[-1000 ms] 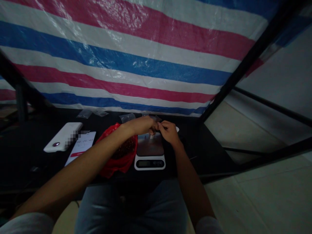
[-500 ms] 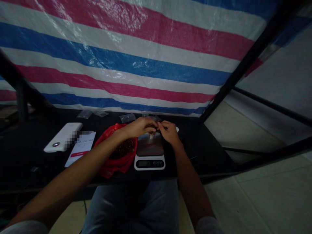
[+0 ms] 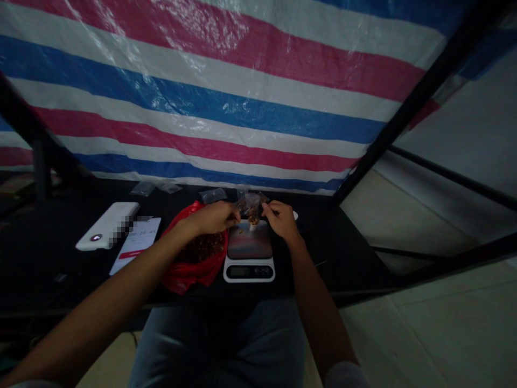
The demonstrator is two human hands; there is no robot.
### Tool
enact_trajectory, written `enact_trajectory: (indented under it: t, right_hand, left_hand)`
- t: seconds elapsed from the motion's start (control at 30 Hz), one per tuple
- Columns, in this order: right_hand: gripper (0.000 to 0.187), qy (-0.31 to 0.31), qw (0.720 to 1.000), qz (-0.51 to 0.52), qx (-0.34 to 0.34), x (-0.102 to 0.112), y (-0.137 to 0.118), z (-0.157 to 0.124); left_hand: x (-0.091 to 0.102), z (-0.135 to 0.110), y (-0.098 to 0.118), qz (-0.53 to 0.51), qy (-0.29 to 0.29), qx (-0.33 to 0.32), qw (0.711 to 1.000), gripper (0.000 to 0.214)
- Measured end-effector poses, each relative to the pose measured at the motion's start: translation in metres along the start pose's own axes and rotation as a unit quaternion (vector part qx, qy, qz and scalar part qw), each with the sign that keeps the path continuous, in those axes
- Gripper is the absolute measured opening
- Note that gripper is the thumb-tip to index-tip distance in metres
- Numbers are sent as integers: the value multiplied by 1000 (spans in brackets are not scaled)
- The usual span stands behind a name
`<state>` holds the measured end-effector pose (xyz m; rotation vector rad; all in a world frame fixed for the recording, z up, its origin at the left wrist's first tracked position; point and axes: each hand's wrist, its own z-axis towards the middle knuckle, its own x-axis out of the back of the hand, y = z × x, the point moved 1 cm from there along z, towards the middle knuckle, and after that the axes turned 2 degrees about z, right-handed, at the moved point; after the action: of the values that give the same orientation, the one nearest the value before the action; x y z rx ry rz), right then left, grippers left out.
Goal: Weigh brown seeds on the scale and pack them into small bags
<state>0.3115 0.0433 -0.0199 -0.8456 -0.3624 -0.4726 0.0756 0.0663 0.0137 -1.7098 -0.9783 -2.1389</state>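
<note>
In the head view, the left hand (image 3: pixel 220 216) is hovering over the far edge of a red bag (image 3: pixel 189 283), its fingers curling narrow; whether it is gripping anything, I cannot tell. Below its wrist, dark reddish-brown pieces (image 3: pixel 202 249) are filling the red bag. The right hand (image 3: pixel 281 216) is holding thumb and forefinger close together; whether anything is sitting between them, I cannot tell. Between the two hands, a small clear bag (image 3: pixel 252 207) with brownish contents is standing upright on the far part of a scale's metal plate (image 3: pixel 250 246). A small yellowish bit (image 3: pixel 241 231) is lying on the plate just beside the left fingertips. The scale's display (image 3: pixel 240 272) is facing the person, nearer than both hands. Left of the left hand, a phone (image 3: pixel 139 242) and a white device (image 3: pixel 107 226) are lying on the black tabletop (image 3: pixel 335 242). Beyond that hand, a flat clear packet (image 3: pixel 213 195) is resting.
</note>
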Motion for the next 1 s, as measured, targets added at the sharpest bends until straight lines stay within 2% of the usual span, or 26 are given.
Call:
enact_trajectory:
  t: [0.07,0.2,0.37,0.53,0.67,0.83,1.0]
  right_hand:
    - [42,1,1000,-4,0,0,1,0]
    - [43,0,1000,-1,-1,-1,2,-1]
    - [42,-5,1000,5,-3,-1,0,0]
    - [41,-4,1000,2,0,-1,-1,0]
    - [39,-8,1000,7,4,-1,-1,0]
    - [37,-5,1000,1,9,0,-1,0]
    - [38,-5,1000,0,7,-1,0,0]
  left_hand:
    - [0,-2,8,-24,14,-15,999,24]
    - [-6,-6,22,-41,3,-21,999,18]
    - [-16,-10,21,-21,9,-10,1000,20]
    - [-1,-8,22,-53,58,-18,997,19]
    - [9,8,31,-60,113,-21,991,18]
    - [-1,21,35,-37,81,-79,993,19]
    - [-6,14,29,-24,101,-96,990,23]
